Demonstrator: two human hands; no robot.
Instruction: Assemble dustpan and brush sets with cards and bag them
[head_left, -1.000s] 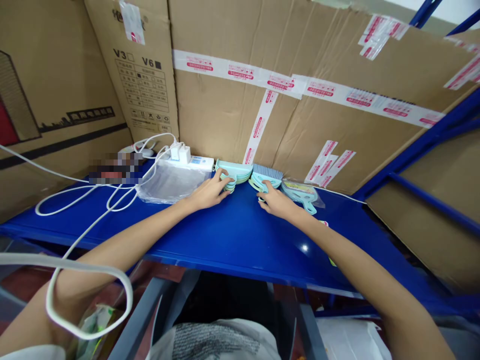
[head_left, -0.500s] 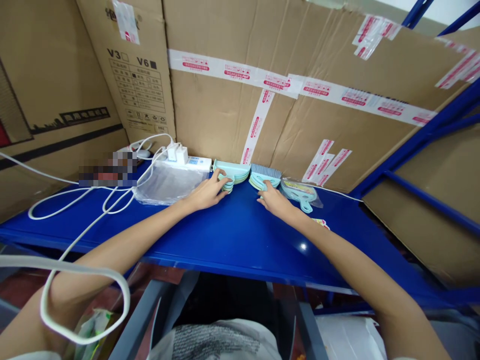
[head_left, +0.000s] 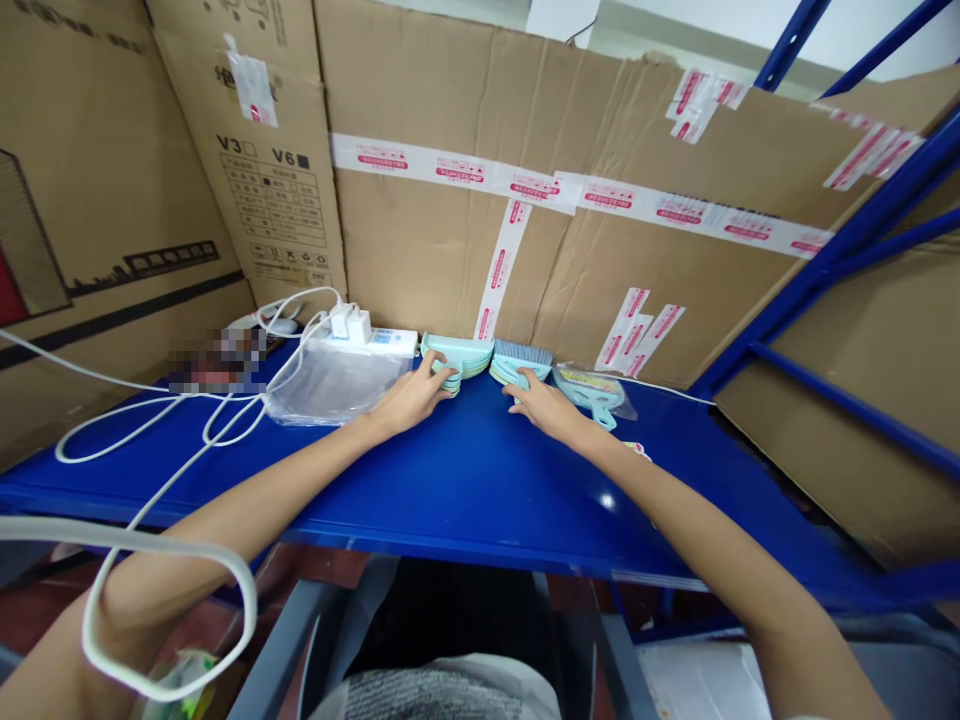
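Near the back of the blue table, my left hand (head_left: 411, 396) has its fingers closed round the handles of a stack of small pale green dustpans (head_left: 466, 356). Just to the right, my right hand (head_left: 546, 402) grips the handle end of a stack of small brushes (head_left: 519, 366), whose grey bristles point to the cardboard. The two stacks lie side by side. Beyond my right hand lies a bagged dustpan and brush set (head_left: 596, 395), with its light blue handle towards me.
Clear plastic bags (head_left: 337, 385) lie left of my left hand, before a white power strip (head_left: 394, 342). White cables loop over the left side. A cardboard wall (head_left: 420, 250) stands behind; a small colourful card (head_left: 637, 450) lies at the right.
The view has shifted a little, so the table and cardboard sit slightly lower and more to the left. Both hands remain at the same stacks.
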